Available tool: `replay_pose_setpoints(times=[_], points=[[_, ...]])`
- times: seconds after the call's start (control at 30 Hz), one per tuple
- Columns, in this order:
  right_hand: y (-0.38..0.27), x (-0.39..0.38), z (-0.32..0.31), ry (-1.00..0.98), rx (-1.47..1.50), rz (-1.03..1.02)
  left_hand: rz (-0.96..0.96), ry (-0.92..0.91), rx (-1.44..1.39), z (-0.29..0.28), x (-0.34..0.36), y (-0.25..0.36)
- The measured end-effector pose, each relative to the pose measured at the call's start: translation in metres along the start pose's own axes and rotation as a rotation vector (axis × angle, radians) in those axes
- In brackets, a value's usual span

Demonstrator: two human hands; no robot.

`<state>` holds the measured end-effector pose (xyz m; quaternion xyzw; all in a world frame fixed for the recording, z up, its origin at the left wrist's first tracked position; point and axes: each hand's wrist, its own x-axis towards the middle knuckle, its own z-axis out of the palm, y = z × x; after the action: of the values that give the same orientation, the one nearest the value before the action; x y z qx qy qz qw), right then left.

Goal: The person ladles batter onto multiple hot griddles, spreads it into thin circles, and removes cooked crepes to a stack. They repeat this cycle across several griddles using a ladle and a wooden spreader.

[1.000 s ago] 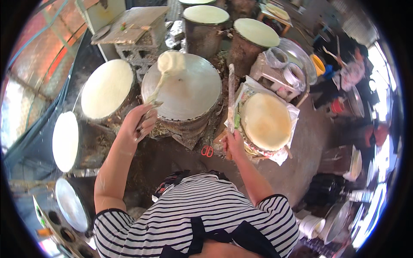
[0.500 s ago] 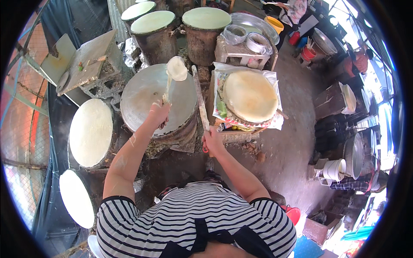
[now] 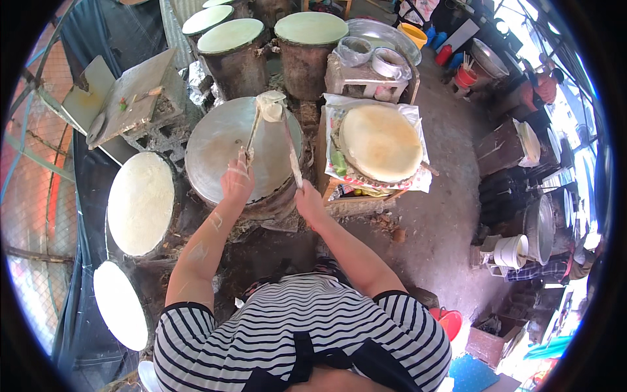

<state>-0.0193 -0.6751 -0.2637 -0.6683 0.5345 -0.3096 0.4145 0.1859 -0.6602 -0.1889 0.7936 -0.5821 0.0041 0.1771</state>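
A batter-coated ladle is in my left hand, its bowl raised over the far edge of a large round griddle. My right hand is closed round a long wooden stick, smeared with pale batter. The stick's far end meets the ladle's bowl; whether it scrapes or only touches it, I cannot tell. Thin streaks of batter mark my left hand and forearm. The griddle's grey top carries no sheet of batter. To its right lies a round stack of thin, browned flatbreads on a cloth-covered stand.
Left of me are two round tops covered in pale batter, one farther off and one nearer. Beyond the griddle stand tall drums, a wide metal basin and a yellow bucket. A red bucket sits behind my right elbow.
My right hand has moved slightly left and tilted the stick, bringing its tip against the ladle's bowl. My left hand has come a little nearer me.
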Motion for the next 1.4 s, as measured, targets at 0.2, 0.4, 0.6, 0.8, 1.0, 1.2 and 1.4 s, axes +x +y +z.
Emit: replay_pose_setpoints(times=[0.2, 0.4, 0.6, 0.8, 1.0, 1.2, 1.4], points=[[-0.012, -0.021, -0.009, -0.001, -0.121, 0.006, -0.023, 0.07, -0.004, 0.0, 0.001, -0.011], [-0.025, 0.001, 0.005, 0.046, -0.14, -0.131, -0.135, 0.061, -0.05, 0.005, 0.002, -0.019], [-0.025, 0.013, 0.025, 0.06, -0.208, -0.172, -0.172, 0.117, -0.161, 0.008, 0.007, -0.026], [-0.047, 0.018, 0.011, 0.008, -0.352, -0.019, -0.245, 0.131, -0.26, 0.0, 0.018, -0.037], [-0.042, 0.058, 0.049, -0.035, -0.463, -0.087, -0.229, 0.129, -0.625, 0.006, 0.034, -0.043], [-0.055, 0.047, 0.034, -0.005, -0.473, -0.027, -0.338, 0.196, -1.143, -0.003, 0.06, -0.052], [-0.086, 0.06, 0.046, -0.032, -0.473, -0.051, -0.434, 0.095, -1.383, -0.039, 0.061, -0.044]])
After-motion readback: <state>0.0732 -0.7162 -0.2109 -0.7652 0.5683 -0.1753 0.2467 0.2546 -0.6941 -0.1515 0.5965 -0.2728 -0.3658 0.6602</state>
